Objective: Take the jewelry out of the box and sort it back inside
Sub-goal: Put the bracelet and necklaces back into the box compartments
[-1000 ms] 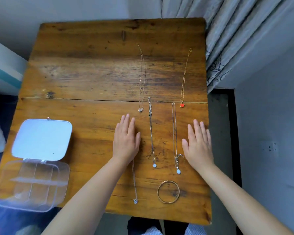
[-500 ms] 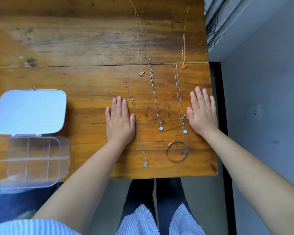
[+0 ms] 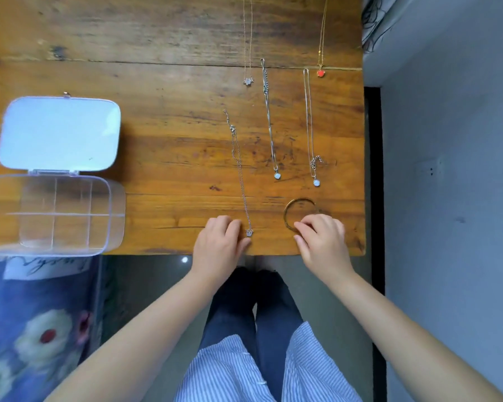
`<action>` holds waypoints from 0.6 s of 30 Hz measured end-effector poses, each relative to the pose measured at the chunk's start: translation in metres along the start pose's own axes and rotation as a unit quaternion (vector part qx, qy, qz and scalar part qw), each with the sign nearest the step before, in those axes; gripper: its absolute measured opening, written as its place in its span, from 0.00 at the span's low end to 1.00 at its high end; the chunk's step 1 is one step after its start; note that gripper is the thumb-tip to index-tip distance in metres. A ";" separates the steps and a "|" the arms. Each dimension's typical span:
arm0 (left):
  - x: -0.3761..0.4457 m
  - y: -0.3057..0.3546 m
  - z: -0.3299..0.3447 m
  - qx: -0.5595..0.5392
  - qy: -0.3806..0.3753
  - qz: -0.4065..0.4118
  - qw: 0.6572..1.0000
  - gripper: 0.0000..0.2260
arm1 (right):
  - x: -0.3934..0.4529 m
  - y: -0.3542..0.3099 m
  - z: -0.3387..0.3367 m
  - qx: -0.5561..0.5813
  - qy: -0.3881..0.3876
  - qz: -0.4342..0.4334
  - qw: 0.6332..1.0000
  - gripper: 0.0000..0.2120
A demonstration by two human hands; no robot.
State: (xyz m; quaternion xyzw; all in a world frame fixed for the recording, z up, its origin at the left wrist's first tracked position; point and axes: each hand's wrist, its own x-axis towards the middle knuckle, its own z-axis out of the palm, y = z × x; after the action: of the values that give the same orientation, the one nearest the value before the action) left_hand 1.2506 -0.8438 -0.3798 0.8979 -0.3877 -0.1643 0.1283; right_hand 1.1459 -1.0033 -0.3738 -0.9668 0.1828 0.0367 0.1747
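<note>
A clear plastic box (image 3: 0, 216) with several compartments stands empty at the table's left front, its white lid (image 3: 58, 133) folded back open. Several necklaces lie stretched out on the wood: a silver chain (image 3: 238, 166), a second silver chain (image 3: 269, 120), a third (image 3: 309, 117), a thin one with a pale pendant (image 3: 248, 81) and a gold one with a red pendant (image 3: 320, 73). My left hand (image 3: 219, 245) rests curled at the front edge, its thumb just beside the first chain's pendant (image 3: 249, 232). My right hand (image 3: 321, 239) has its fingertips pinched on the near rim of the gold bangle (image 3: 288, 207), which lies flat.
The wooden table (image 3: 157, 111) ends right at my hands; its right edge runs just past the bangle. A grey wall and a dark gap lie to the right. A flowered blue fabric (image 3: 35, 338) sits below the box on the left.
Both hands have pulled back from flat beside the necklaces to the front edge and curled. The right hand has come onto the bangle. The camera has tilted further down.
</note>
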 end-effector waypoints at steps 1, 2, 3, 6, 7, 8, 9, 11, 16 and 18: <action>0.001 0.003 0.002 0.006 0.015 0.001 1.000 0.15 | 0.002 0.000 0.001 -0.002 0.013 0.000 1.000 0.11; 0.003 0.006 0.003 0.013 0.031 0.001 0.999 0.13 | 0.005 0.000 0.001 -0.007 0.022 -0.003 1.000 0.10; 0.005 0.010 0.004 0.018 0.038 -0.003 0.999 0.12 | 0.007 -0.002 0.001 -0.016 0.017 -0.007 1.000 0.10; 0.009 0.017 0.008 0.048 0.048 -0.011 0.998 0.13 | 0.010 -0.003 -0.001 -0.057 -0.018 -0.028 0.998 0.12; 0.010 0.019 0.010 0.060 0.032 -0.019 0.997 0.14 | 0.010 -0.002 -0.003 -0.065 -0.027 -0.035 0.997 0.13; 0.013 0.022 0.011 0.073 0.017 -0.029 0.997 0.16 | 0.010 -0.001 -0.004 -0.070 -0.033 -0.040 0.996 0.14; 0.016 0.024 0.009 0.089 0.001 -0.048 0.995 0.16 | 0.011 0.000 -0.006 -0.068 -0.039 -0.043 0.996 0.13; 0.019 0.029 0.005 0.122 -0.023 -0.116 0.985 0.10 | 0.015 0.001 -0.008 -0.036 -0.064 -0.033 0.997 0.09; 0.026 0.017 -0.011 -0.219 -0.029 -0.309 0.925 0.12 | 0.028 -0.014 -0.013 0.141 -0.097 0.030 0.985 0.07; 0.020 0.001 -0.035 -0.387 0.029 -0.289 0.875 0.16 | 0.034 -0.029 -0.021 0.213 -0.080 0.054 0.972 0.06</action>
State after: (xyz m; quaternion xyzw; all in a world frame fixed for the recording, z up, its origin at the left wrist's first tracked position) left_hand 1.2762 -0.8559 -0.3515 0.8528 -0.0125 -0.3051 0.4237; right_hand 1.1880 -0.9970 -0.3494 -0.8899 0.2233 0.0838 0.3888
